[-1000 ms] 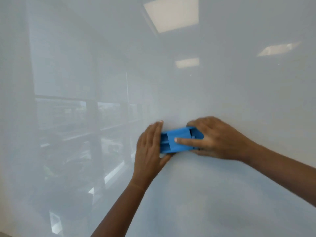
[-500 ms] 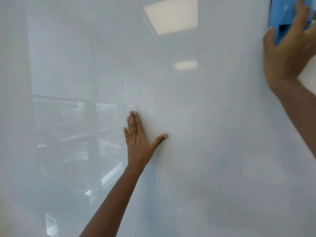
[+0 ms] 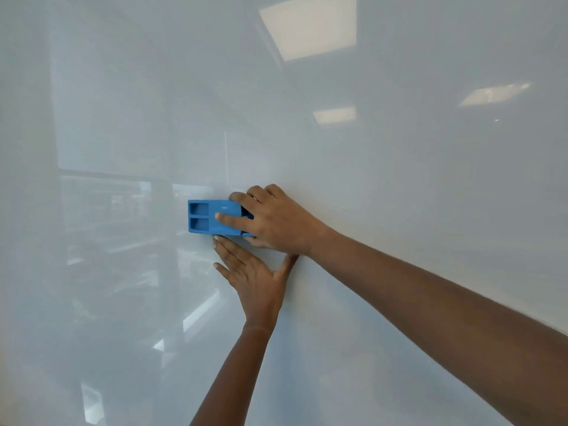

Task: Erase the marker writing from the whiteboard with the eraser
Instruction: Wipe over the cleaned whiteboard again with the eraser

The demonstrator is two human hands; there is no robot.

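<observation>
A glossy whiteboard fills the whole view, and I see no marker writing on it. My right hand presses a blue plastic eraser flat against the board near the middle, fingers over its right half. Two square recesses show on the eraser's left end. My left hand lies flat on the board just below the eraser, fingers spread and pointing up-left, partly tucked under my right wrist. It holds nothing.
The board mirrors ceiling light panels at the top and a window frame on the left. No board edge or tray shows.
My right hand swept the eraser from the upper right corner down and left to the middle of the board. My left hand stayed flat in nearly the same spot.
</observation>
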